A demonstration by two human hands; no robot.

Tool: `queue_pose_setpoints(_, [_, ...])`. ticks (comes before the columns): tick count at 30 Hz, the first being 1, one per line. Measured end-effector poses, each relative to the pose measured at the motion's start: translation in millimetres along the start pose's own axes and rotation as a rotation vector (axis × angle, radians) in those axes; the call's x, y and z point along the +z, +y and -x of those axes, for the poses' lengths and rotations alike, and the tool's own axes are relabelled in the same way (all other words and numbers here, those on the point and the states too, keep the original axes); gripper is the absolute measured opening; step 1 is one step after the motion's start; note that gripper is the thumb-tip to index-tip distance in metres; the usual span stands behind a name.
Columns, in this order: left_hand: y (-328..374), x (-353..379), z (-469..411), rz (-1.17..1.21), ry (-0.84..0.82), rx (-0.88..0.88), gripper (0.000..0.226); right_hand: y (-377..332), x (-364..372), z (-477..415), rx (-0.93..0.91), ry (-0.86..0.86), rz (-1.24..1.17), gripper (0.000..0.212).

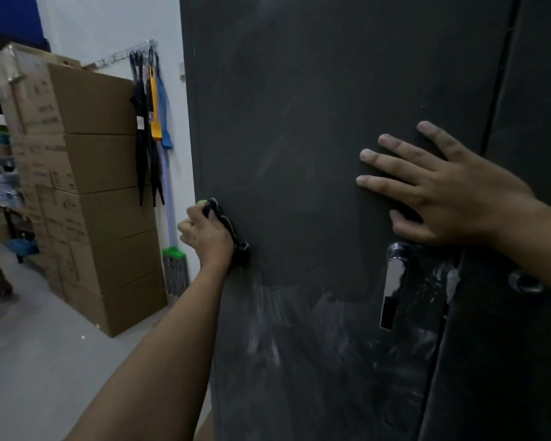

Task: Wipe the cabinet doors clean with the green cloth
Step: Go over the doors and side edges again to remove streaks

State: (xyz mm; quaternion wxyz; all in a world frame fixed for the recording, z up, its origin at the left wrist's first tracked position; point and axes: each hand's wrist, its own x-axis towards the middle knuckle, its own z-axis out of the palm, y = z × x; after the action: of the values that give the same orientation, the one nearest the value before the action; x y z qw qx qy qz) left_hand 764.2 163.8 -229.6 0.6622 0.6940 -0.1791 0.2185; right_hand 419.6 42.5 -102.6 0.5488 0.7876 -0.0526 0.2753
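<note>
Where the head view faces the cabinet, the entries run as follows.

Containers: stack of brown cardboard boxes [93, 186], several tiers high, standing on the floor [45, 361] against the white wall [109, 23], left of the cabinet. All flaps are closed, so the contents cannot be told. Further left are shelves with goods, too blurred to identify.

Task items: dark grey cabinet door [299, 122], matt, with pale smears across its lower half [268, 329] and a cleaner upper half. The green cloth [210, 206] is bunched against the door near its left edge, at mid height; it looks mostly dark, with a bright green tip at the top.

Hands: left hand [207, 237] has its fingers curled round the cloth, pressing it to the door. The right hand [452, 198] lies flat on the same door with fingers straight and spread, just above the chrome handle [393, 281].

Fittings: second door [522, 345] adjoins on the right and bears a round lock [525, 281].

Room: wall rail [121, 54] carries hanging black tools [140, 122], an orange tool [155, 109] and a blue one [164, 116]. A mop [175, 268] with a green head stands below, between the boxes and the cabinet.
</note>
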Motion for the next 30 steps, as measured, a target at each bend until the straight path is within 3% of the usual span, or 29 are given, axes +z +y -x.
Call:
queue_pose_setpoints(5, [-30.9, -12.1, 9.1, -0.074, -0.081, -0.237, 0.018, -7.4, 2.0, -1.8, 0.032, -0.002, 0.009, 0.068])
queue_pose_setpoints(10, [-61.1, -20.6, 39.5, -0.205, -0.177, -0.231, 0.024, -14.6, 3.0, -4.1, 0.049, -0.036, 0.019, 0.075])
queue_pose_setpoints(12, [-63.4, -27.7, 35.7, -0.225, -0.211, -0.163, 0.023, -16.2, 3.5, -4.9, 0.056, -0.037, 0.004, 0.076])
queue_pose_setpoints(16, [-18.4, -28.5, 17.3, -0.006, -0.158, 0.073, 0.019, -17.8, 5.6, -5.3, 0.067, -0.03, -0.01, 0.075])
queue_pose_setpoints(21, [47.9, -4.4, 3.9, 0.209, 0.026, 0.062, 0.022, -18.1, 5.9, -4.7, 0.068, -0.024, -0.03, 0.074])
queue_pose_setpoints(30, [157.6, 20.6, -12.6, 0.308, 0.185, 0.555, 0.023, -17.5, 4.1, -5.9, 0.068, -0.019, -0.102, 0.073])
